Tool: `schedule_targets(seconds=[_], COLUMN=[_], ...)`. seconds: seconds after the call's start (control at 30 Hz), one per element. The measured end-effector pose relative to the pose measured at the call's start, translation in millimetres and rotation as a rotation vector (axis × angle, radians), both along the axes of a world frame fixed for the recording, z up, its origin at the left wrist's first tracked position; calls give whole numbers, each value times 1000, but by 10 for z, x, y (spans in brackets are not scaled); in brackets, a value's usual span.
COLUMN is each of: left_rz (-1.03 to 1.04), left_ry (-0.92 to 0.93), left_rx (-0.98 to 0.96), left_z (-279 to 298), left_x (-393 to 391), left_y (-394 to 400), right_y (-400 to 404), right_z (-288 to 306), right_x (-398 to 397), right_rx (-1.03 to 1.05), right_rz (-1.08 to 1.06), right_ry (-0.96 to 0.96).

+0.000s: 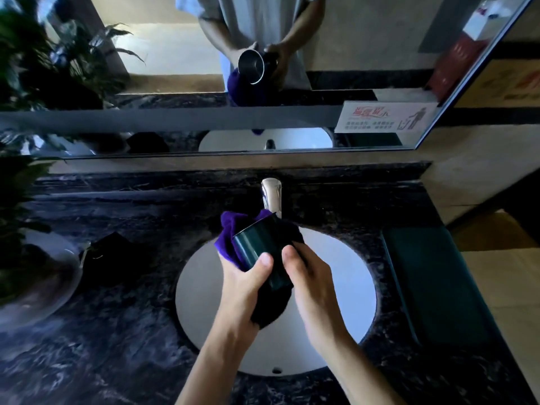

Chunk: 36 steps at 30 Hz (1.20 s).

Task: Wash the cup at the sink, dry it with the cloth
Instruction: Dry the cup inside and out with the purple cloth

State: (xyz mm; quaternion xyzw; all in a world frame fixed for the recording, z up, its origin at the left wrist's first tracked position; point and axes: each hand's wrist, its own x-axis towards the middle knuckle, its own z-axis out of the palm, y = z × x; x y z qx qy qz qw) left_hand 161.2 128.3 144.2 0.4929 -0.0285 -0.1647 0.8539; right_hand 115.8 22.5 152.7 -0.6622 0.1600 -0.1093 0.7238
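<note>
A dark green cup (260,244) is held tilted above the white sink (350,276), its mouth pointing away from me toward the mirror. A purple cloth (230,235) wraps around the cup's far side and hangs dark below it. My left hand (245,285) grips the cloth and the cup's side, thumb on the cup wall. My right hand (309,285) holds the cup's other side through the cloth. The chrome tap (271,194) stands just behind the cup; no water is visible.
Dark marble counter (117,331) surrounds the sink. A black object (108,255) lies left of the basin, next to a glass bowl (35,282) with a plant. A dark green pad (432,282) lies at the right. The mirror (350,39) reflects the cup's steel interior.
</note>
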Motion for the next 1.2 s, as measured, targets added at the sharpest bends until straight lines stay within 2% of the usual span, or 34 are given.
schedule_targets(seconds=[0.1, 0.17, 0.23, 0.27, 0.33, 0.43, 0.5, 0.53, 0.63, 0.67, 0.7, 0.8, 0.87, 0.93, 1.03, 1.2], left_rz=[-65, -137, -156, -167, -194, -236, -230, -238, -242, -236, -219, -134, -109, -112, -119, -118], left_ry=[-19, -58, 74, 182, 388, 516, 482, 408, 171, 129, 92, 4, -50, -107, -205, -155], left_rx=[-115, -125, -120, -137, -191, -189, -162, -131, 54, 100, 141, 235, 272, 329, 361, 326], left_z=[18, 9, 10, 9, -32, -46, -40, -25, 4, 22, 30, 30, 46, 63, 107, 140], left_x=[26, 26, 27, 33, 13, -2, 22, 43, 97, 106, 119, 142, 128, 92, 47, -13], left_y=[-7, -16, -25, -31, -27, -34, -67, -76, -86, -100, -120, -158, -161, -165, -203, -195], right_y=[-116, -251, -403, -478, -552, -512, -503, -508, -490, -482, -467, -433, -448, -436, -393, -330], right_z=[24, -66, -208, -276, -375, -382, -324, -311, -266, -246, -197, -70, -33, 0, 31, 10], right_x=[-9, -8, 27, 55, 93, 69, 29, 13, -46, -60, -61, -26, -2, -33, -77, -122], right_rx=[-142, -146, -70, 13, 140, 371, 509, 573, 789, 797, 753, 450, 428, 438, 267, 11], right_rz=[64, -35, -258, -302, -162, 205, 320, 325, 114, 66, 54, 83, 33, 89, 165, 166], right_ry=[-19, -1, 77, 146, 308, 246, 152, 110, 152, 148, 132, 76, 95, 15, -95, -74])
